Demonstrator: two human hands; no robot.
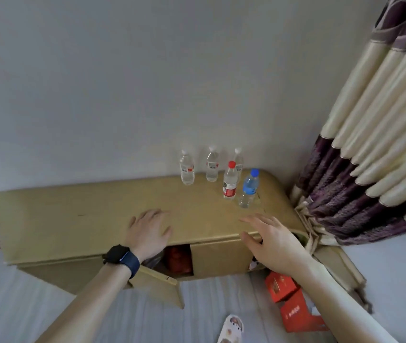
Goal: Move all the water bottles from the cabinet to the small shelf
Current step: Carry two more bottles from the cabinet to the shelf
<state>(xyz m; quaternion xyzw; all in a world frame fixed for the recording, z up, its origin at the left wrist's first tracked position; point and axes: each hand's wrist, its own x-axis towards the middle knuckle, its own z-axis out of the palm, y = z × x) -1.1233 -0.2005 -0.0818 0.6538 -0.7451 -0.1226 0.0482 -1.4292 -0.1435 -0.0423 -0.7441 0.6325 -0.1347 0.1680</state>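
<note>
Several water bottles stand upright at the right end of a tan wooden cabinet top (73,214). Three clear white-capped bottles line the wall, the leftmost (187,169), the middle one (212,167) and a third (239,160) partly hidden. In front of them stand a red-capped bottle (229,180) and a blue-capped bottle (248,189). My left hand (148,233), with a dark watch on its wrist, lies flat and open on the cabinet's front edge. My right hand (271,240) hovers open over the front right edge, just short of the blue-capped bottle. No small shelf is in view.
A cabinet door (162,285) hangs open below my left hand, showing red items (178,259) inside. Red boxes (288,298) lie on the floor at the right. A cream and purple curtain (370,157) hangs against the cabinet's right end. A slipper (231,329) shows at the bottom.
</note>
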